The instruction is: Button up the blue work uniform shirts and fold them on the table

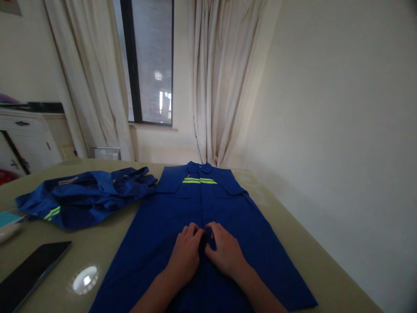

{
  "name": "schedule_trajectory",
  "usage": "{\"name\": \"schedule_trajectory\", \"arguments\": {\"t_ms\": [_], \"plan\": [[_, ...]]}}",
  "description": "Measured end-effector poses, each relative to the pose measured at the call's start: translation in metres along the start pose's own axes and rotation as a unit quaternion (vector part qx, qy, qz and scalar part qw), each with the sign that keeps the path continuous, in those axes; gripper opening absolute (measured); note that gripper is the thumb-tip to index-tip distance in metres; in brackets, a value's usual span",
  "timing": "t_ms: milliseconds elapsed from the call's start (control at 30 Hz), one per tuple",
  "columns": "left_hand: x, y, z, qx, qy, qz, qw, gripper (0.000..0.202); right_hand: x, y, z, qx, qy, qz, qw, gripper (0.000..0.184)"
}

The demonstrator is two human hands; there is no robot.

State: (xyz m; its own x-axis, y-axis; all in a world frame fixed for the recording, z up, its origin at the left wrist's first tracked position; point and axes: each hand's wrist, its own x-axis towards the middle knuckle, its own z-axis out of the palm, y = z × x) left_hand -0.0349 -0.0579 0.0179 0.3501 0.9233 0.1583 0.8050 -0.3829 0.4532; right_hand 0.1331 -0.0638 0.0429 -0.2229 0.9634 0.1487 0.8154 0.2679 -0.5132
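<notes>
A blue work jacket (169, 217) with yellow-green reflective stripes near the collar lies flat and spread out on the table (312, 256), collar away from me. My left hand (186, 253) and my right hand (224, 251) rest side by side on its centre front. The fingers of both hands are curled and pinch the cloth along the front opening, fingertips almost touching each other.
A second blue garment (87, 195) with reflective stripes lies crumpled at the table's left. A dark tablet or phone (31, 271) lies at the near left edge, with a white object (8, 230) beyond it. Behind stand curtains, a window and a white cabinet (26, 139).
</notes>
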Motion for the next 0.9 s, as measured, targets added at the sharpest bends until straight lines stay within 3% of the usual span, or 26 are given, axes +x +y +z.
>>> {"name": "schedule_trajectory", "arguments": {"t_ms": [133, 200, 300, 433, 600, 733, 900], "plan": [[-0.003, 0.001, 0.001, 0.029, -0.004, 0.024, 0.999, 0.075, 0.003, 0.006, 0.003, 0.008, 0.010, 0.022, 1.000, 0.047], [-0.003, 0.001, 0.001, 0.018, -0.004, 0.037, 0.999, 0.074, 0.006, 0.014, 0.003, 0.047, 0.014, 0.026, 0.998, 0.052], [-0.001, 0.002, 0.002, -0.007, 0.012, 0.029, 0.999, 0.059, 0.012, 0.025, 0.002, 0.144, 0.038, 0.013, 0.989, 0.045], [0.002, 0.003, -0.001, -0.054, 0.034, -0.020, 0.998, 0.044, 0.016, 0.027, -0.005, 0.243, 0.048, -0.027, 0.968, 0.019], [0.006, 0.001, -0.006, -0.132, 0.024, -0.030, 0.990, 0.026, 0.014, 0.017, -0.011, 0.286, 0.024, -0.022, 0.958, 0.017], [0.008, 0.000, -0.008, -0.244, 0.026, -0.022, 0.969, 0.021, 0.010, 0.013, -0.012, 0.279, 0.019, -0.012, 0.960, 0.011], [0.012, 0.003, -0.008, -0.372, 0.063, -0.050, 0.925, 0.017, 0.008, 0.011, -0.016, 0.158, 0.033, -0.062, 0.985, 0.013]]}}
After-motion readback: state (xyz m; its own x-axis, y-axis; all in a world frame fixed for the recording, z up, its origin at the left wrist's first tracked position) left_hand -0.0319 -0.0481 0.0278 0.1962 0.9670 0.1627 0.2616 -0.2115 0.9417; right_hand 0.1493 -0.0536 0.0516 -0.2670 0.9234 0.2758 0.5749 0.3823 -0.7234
